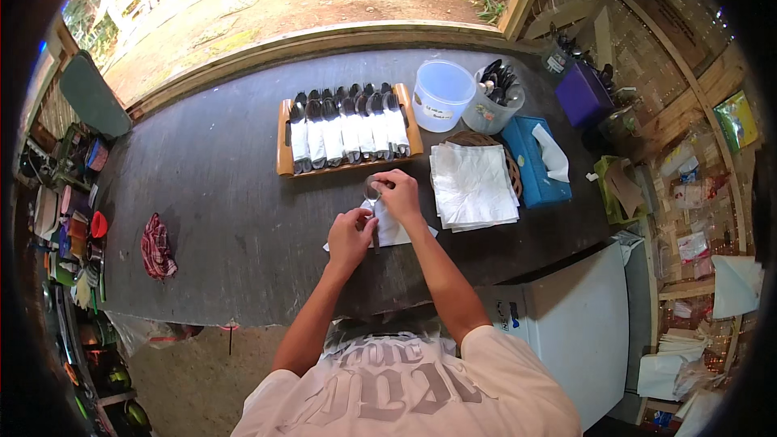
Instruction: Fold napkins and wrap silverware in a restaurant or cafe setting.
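Observation:
A metal spoon (372, 192) lies over a white paper napkin (394, 233) on the dark table (237, 224), its bowl pointing away from me. Around its neck and handle are the fingers of my left hand (350, 233). My right hand (399, 195) pinches the rim at the bowl's tip. Whether a second utensil lies beneath the spoon is hidden. Just beyond my hands stands a wooden tray (284, 149) of napkin-wrapped spoons and forks (332, 127) in a row. To my right, a stack of white napkins (473, 185) rests on a woven basket (513, 173).
Behind the napkins are a translucent bucket (443, 97), a tub of cutlery (491, 110) and a blue tissue box (531, 164). A crumpled red checked cloth (158, 247) lies left. A purple container (583, 95) stands far right. A white appliance (576, 321) is below the table's right edge.

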{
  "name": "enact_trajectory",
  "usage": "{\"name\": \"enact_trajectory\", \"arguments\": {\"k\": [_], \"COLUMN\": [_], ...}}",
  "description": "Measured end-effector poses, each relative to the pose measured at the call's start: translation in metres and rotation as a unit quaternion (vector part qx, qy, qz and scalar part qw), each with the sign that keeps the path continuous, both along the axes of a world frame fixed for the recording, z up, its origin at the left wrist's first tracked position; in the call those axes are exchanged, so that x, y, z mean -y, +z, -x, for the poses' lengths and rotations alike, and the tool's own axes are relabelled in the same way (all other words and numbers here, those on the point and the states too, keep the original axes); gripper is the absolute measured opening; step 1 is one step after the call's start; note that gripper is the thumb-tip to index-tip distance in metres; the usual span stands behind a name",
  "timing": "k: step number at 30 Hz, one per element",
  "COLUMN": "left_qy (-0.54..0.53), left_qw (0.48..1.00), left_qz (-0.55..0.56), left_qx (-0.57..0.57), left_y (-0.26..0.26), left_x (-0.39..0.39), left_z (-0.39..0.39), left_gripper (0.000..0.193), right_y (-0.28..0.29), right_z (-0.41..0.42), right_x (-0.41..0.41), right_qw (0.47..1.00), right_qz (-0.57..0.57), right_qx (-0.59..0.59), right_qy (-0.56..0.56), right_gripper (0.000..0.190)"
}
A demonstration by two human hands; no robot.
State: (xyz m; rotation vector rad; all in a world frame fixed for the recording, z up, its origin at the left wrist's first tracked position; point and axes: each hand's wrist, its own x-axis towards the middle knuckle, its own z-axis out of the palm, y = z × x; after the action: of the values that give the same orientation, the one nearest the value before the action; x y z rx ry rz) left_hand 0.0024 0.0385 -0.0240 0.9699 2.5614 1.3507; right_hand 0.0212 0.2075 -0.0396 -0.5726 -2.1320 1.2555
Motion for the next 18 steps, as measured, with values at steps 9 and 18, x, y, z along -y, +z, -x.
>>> {"name": "enact_trajectory", "arguments": {"k": [9, 18], "left_qy": [0.017, -0.034], "left_qw": [1.0, 0.991], "left_qz": [0.001, -0.128], "left_qx": [0.009, 0.007], "left_y": [0.005, 0.036], "left_x": [0.001, -0.02], "left_z": [0.003, 0.002], "left_gripper": [0.024, 0.008], "right_y": [0.003, 0.056], "right_z": [0.001, -0.072], "right_x": [0.011, 0.031], "right_qw": [0.999, 0.993], "right_qz": [-0.019, -0.025], "right_qx": [-0.003, -0.103], "right_qy": [-0.03, -0.046], "right_gripper": [0.024, 0.028]}}
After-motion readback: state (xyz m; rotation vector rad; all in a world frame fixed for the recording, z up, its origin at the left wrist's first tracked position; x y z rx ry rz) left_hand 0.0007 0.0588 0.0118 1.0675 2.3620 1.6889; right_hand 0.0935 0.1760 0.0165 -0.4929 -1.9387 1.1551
